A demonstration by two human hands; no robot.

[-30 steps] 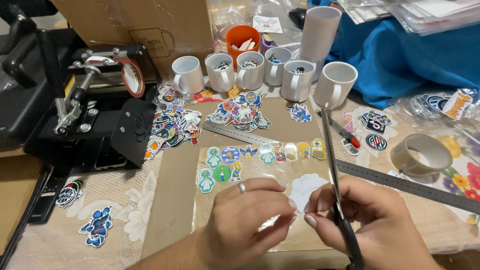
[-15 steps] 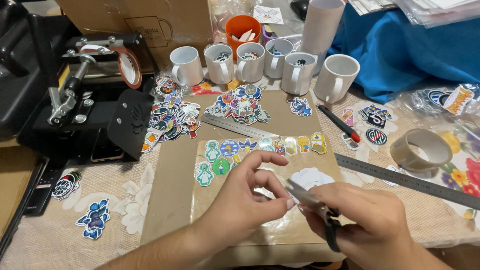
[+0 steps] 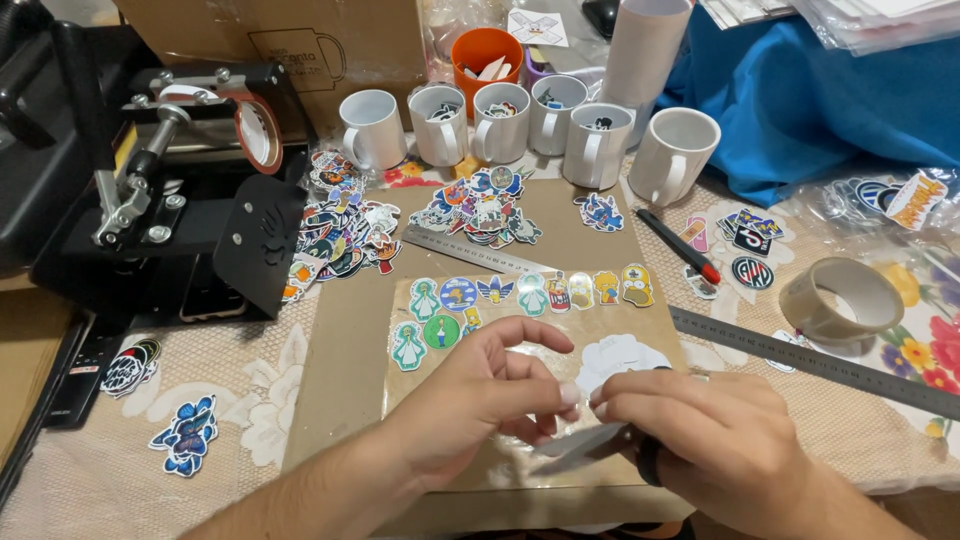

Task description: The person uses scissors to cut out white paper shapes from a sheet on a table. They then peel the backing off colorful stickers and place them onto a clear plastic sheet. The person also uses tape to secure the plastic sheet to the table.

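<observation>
Lower centre: left hand (image 3: 480, 400) pinching clear film (image 3: 560, 340) flat; right hand (image 3: 715, 435) closed round scissors (image 3: 585, 447) (blades low, for trimming).

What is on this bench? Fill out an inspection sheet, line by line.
Surface: brown cardboard sheet over a floral lace tablecloth.
Job's things: clear film sheet with a row of cut-out stickers; grey-bladed scissors.
Clutter: six white ceramic mugs, orange cup, loose sticker piles, two steel rulers, clear tape roll, black-and-red craft knife.
Grippers: left hand pinches at the film with its fingers; right hand holds the scissors.
Cables: nothing seen.
Surroundings: black mug press, cardboard box, blue cloth.
</observation>
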